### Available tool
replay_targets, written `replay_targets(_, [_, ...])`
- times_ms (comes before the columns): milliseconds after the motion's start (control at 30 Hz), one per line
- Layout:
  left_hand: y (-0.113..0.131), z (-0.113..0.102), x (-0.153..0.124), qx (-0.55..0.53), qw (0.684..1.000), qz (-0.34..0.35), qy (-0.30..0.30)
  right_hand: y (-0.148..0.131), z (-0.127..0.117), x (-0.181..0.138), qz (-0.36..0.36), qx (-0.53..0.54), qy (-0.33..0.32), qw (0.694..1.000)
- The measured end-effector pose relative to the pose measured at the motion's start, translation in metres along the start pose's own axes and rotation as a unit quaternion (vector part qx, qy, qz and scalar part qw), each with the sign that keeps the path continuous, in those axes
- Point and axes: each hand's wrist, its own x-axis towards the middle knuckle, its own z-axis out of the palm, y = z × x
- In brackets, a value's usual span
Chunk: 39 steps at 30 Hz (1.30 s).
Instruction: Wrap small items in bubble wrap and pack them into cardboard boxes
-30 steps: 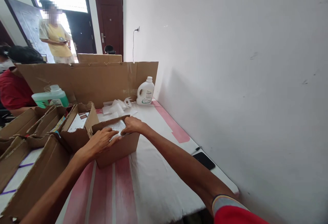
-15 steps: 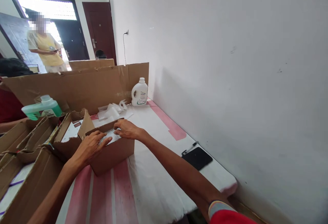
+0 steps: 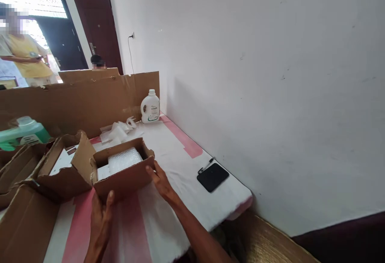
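An open cardboard box sits on the cloth-covered table in front of me. Inside it lie a bubble-wrapped packet and, at the left, a flat white piece. My left hand grips the lower left corner, its thumb up against the near face and its fingers along the left side. At the right end, my right hand holds the box with the thumb on the near face; its other fingers are partly hidden behind the corner.
More cardboard boxes stand to the left, one with white contents. Behind are clear plastic pieces, a white jug, a green-liquid bottle and a cardboard partition. A black pouch lies right. Two people are beyond.
Both hands have left the bubble wrap inside the box and moved down to its outer sides. The view has swung right, and the box's contents now show.
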Motion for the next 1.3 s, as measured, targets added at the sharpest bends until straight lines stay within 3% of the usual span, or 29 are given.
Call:
replay_targets(67, [0.014, 0.010, -0.004, -0.031, 0.998, 0.006, -0.051, -0.011, -0.019, -0.012, 0.005, -0.030, 0.034, 0.999])
replay_targets(133, [0.023, 0.006, -0.008, -0.034, 0.997, 0.006, -0.064, -0.023, -0.027, -0.022, -0.011, -0.062, 0.044, 0.997])
replay_targets(333, [0.018, -0.045, -0.008, 0.035, 0.999, 0.000, 0.004, -0.021, 0.014, -0.035, -0.077, -0.094, -0.009, 0.993])
replay_targets(400, [0.020, -0.048, -0.006, 0.027, 1.000, 0.012, -0.001, -0.015, 0.015, -0.035, -0.082, -0.094, -0.011, 0.992])
replay_targets(467, [0.026, -0.037, 0.000, 0.015, 0.999, 0.030, -0.029, -0.011, 0.003, -0.030, -0.089, -0.103, 0.003, 0.991])
replay_targets(667, [0.041, 0.043, 0.056, -0.030, 0.989, 0.052, -0.138, -0.009, -0.056, -0.001, -0.108, -0.169, 0.126, 0.972])
replay_targets(800, [0.048, 0.116, 0.117, -0.070, 0.967, 0.089, -0.228, -0.002, -0.093, 0.029, -0.112, -0.209, 0.206, 0.949])
replay_targets(1033, [0.069, 0.244, 0.197, -0.075, 0.939, 0.139, -0.305, 0.034, -0.161, 0.084, -0.120, -0.263, 0.321, 0.902])
replay_targets(1167, [0.070, 0.294, 0.232, -0.086, 0.929, 0.153, -0.324, 0.070, -0.173, 0.109, -0.120, -0.284, 0.364, 0.879])
replay_targets(1300, [0.055, 0.322, 0.254, -0.052, 0.948, 0.133, -0.283, 0.094, -0.166, 0.126, -0.117, -0.287, 0.356, 0.882])
